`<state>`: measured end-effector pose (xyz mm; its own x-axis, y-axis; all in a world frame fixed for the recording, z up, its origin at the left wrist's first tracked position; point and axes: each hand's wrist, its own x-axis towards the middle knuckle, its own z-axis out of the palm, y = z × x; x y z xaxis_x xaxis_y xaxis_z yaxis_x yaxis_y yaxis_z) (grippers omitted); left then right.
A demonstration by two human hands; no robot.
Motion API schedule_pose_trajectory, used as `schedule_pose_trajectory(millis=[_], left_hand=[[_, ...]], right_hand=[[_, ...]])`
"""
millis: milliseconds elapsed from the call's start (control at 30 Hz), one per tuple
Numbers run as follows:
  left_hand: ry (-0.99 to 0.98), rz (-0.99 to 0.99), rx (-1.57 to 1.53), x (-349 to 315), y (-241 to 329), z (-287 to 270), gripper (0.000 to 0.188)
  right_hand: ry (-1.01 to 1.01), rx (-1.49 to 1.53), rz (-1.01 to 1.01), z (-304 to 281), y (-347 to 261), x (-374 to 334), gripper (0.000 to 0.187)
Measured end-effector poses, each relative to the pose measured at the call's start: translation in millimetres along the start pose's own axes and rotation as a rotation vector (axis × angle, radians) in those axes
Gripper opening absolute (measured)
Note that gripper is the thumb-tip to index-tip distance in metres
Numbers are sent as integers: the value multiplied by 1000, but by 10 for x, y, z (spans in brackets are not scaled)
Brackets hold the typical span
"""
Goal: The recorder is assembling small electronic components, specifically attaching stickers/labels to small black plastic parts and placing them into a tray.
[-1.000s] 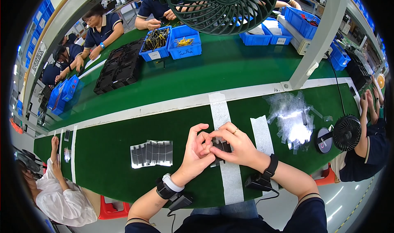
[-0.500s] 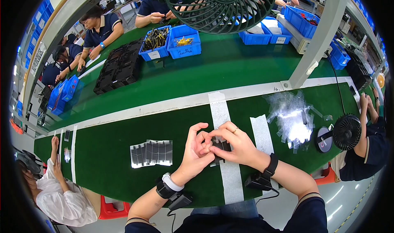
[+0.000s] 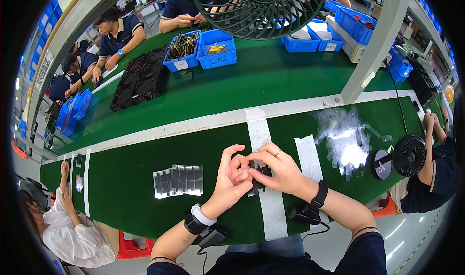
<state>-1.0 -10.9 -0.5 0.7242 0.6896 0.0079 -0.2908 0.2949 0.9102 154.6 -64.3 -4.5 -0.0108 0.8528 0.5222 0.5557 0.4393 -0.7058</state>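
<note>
My left hand (image 3: 231,175) and my right hand (image 3: 275,172) meet at the fingertips above a white tape strip (image 3: 273,217) on the green table. Both are closed in a pinch, and whatever lies between the fingers is too small or hidden to make out. Beneath them, dark flat pieces (image 3: 262,171) show in part on the strip. Left of my left hand lies a row of overlapping black rectangular pieces (image 3: 180,180) with clear film edges.
A pile of clear film pieces (image 3: 346,142) lies to the right, near a small black fan (image 3: 409,155). A larger fan (image 3: 259,8) hangs overhead. Beyond the white divider stand blue bins (image 3: 216,57) and black trays (image 3: 140,79). Co-workers sit on both sides.
My right thumb has shifted slightly up at the pinch; my hands otherwise hold their place. In the far right background, a person's arm has risen.
</note>
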Motion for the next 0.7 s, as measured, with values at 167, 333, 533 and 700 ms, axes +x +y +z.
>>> schedule_pose_trajectory(millis=[167, 333, 533, 700], left_hand=[[-13, 43, -19, 4, -3, -16, 66], [54, 68, 55, 41, -27, -23, 56], [21, -51, 19, 29, 3, -16, 50], [44, -39, 6, 34, -26, -27, 48]], right_hand=[[34, -44, 30, -15, -10, 14, 27], [106, -65, 67, -16, -43, 3, 25], [162, -66, 33, 7, -16, 4, 24], [168, -74, 31, 7, -15, 4, 24]])
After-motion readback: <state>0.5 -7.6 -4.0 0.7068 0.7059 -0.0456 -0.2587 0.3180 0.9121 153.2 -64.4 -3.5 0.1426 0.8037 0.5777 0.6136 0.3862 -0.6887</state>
